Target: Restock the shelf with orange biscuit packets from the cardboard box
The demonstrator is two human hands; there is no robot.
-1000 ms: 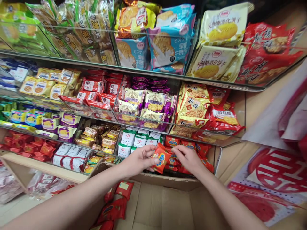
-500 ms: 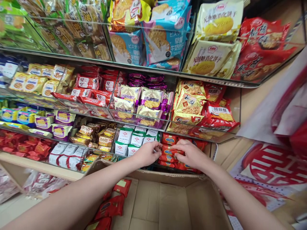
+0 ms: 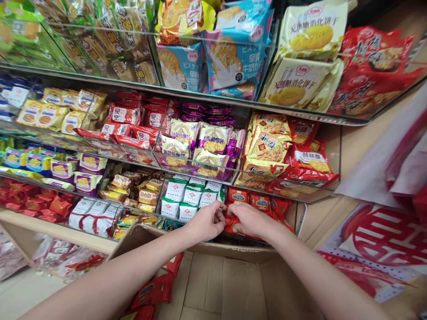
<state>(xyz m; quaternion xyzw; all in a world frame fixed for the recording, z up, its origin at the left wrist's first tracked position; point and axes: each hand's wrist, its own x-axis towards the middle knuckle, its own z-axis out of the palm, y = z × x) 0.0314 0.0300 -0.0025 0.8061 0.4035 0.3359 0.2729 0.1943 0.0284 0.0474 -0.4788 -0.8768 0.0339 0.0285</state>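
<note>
Both hands are in the lower right shelf compartment, above the far edge of a cardboard box [image 3: 233, 251]. My left hand [image 3: 207, 221] has its fingers curled at the left side of the compartment, and its palm side is partly hidden. Close beside it, my right hand [image 3: 249, 218] bends its fingers and thumb round a small red snack packet [image 3: 231, 221], most of which is covered. More red snack packets [image 3: 260, 202] are stacked behind and to the right of the hands. Inside the box, several similar red packets [image 3: 156, 291] lie at the left.
White and green packets [image 3: 176, 192] fill the compartment to the left. Clear dividers and a shelf front [image 3: 196, 171] run above the hands, with bagged biscuits [image 3: 213, 138] on that tier. At the right hang red and white wrappings [image 3: 383, 231].
My right hand has moved left and closer to my left hand, over the left part of the red packets. Those packets at the front are now more covered. The view has shifted slightly.
</note>
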